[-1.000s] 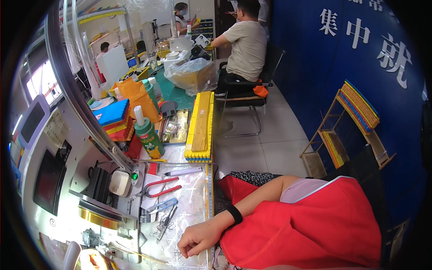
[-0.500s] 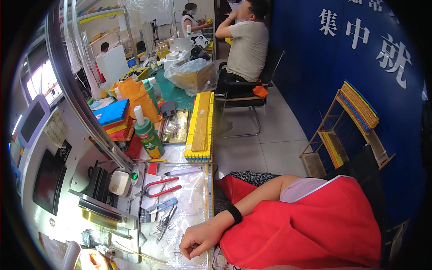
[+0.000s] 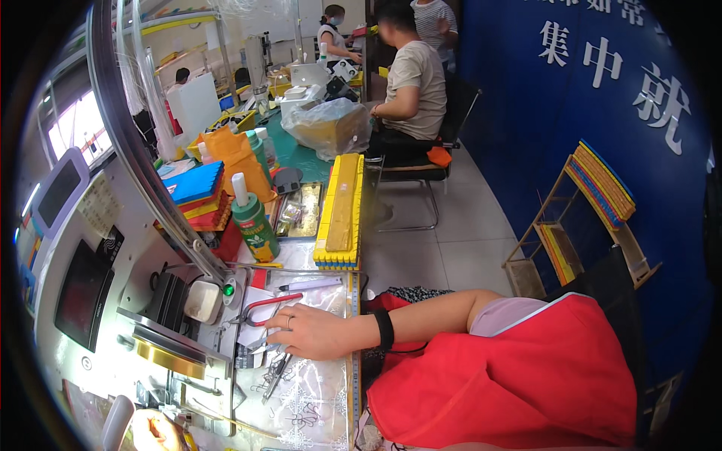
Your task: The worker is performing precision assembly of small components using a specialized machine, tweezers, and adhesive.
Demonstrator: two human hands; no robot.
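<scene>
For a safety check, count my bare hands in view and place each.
2. The right hand is at the red-handled cutters, covering part of them; the left hand is in bright light at the lower left, cut off by the picture's edge.

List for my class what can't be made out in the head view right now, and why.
All in the head view:
What the left hand holds, if anything: glare washes it out and the lower edge cuts it off.
Whether the right hand grips or only touches the red-handled cutters: the hand itself covers the spot.
What the dark screen shows, if anything: too dark and slanted.
What the cloudy plastic bag covers: its film blurs it.
</scene>
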